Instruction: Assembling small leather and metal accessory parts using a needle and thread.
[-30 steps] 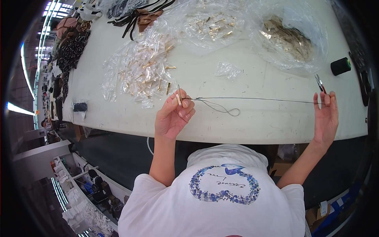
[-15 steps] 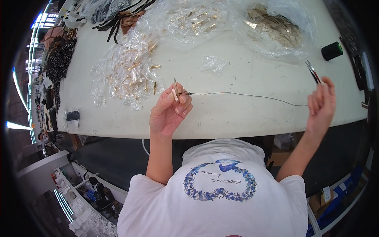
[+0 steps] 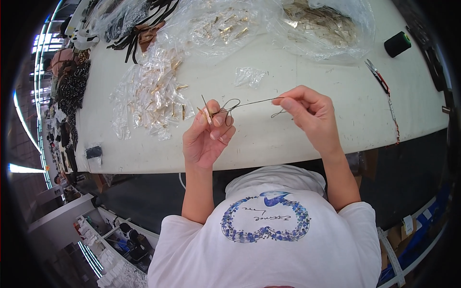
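Note:
My left hand [image 3: 207, 139] is closed in a pinch, palm up, on a small gold-coloured metal piece [image 3: 207, 114] with thin ends sticking out past the fingertips. From it a dark thread [image 3: 254, 102] runs to the right, with a loose loop beside my left fingers. My right hand [image 3: 314, 117] pinches this thread between thumb and fingers, and a short bend of it hangs below the fingertips. Both hands are held over the near part of the white table [image 3: 259, 149]. What my left fingers cover of the metal piece is hidden.
Left of my hands lies a heap of small clear bags with gold-coloured parts [image 3: 158, 96]. Larger plastic bags [image 3: 225, 29] lie at the back. Scissors [image 3: 379, 79] with a red-and-white cord rest at the right, near a black thread spool [image 3: 397, 44]. A small clear packet [image 3: 249, 77] lies mid-table.
My right hand has come in from the far right toward my left hand and now pinches the thread closer to it. The long stretched thread is shorter, and a loop has formed by my left fingers.

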A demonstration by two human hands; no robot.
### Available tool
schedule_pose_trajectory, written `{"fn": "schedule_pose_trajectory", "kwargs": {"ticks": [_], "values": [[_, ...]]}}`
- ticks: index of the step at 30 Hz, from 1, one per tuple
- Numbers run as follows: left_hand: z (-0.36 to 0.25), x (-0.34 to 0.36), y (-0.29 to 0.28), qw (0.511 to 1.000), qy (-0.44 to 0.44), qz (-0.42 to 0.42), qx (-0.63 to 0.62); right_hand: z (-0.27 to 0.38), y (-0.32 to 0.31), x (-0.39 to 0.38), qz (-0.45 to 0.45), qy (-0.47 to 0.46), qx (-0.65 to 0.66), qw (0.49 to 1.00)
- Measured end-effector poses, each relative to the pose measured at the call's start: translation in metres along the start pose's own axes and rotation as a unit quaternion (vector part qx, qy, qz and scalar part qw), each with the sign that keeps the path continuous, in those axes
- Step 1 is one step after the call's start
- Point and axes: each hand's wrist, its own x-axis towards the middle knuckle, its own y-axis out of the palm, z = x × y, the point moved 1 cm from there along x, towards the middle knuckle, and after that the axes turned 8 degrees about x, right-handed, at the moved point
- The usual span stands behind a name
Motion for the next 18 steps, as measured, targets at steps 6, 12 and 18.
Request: {"fn": "schedule_pose_trajectory", "kwargs": {"ticks": [6,12,18], "values": [[0.000,-0.002,-0.007,0.996,-0.006,-0.018,-0.082,0.019,-0.075,-0.012,-0.103,-0.063,0.092,0.988],[0.005,-0.003,-0.009,0.999,-0.002,-0.010,-0.035,0.029,-0.107,-0.020,-0.182,-0.118,0.131,0.967],[0.009,-0.001,-0.001,0.996,-0.016,-0.057,0.065,0.026,-0.102,-0.011,-0.321,-0.125,-0.064,0.937]]}}
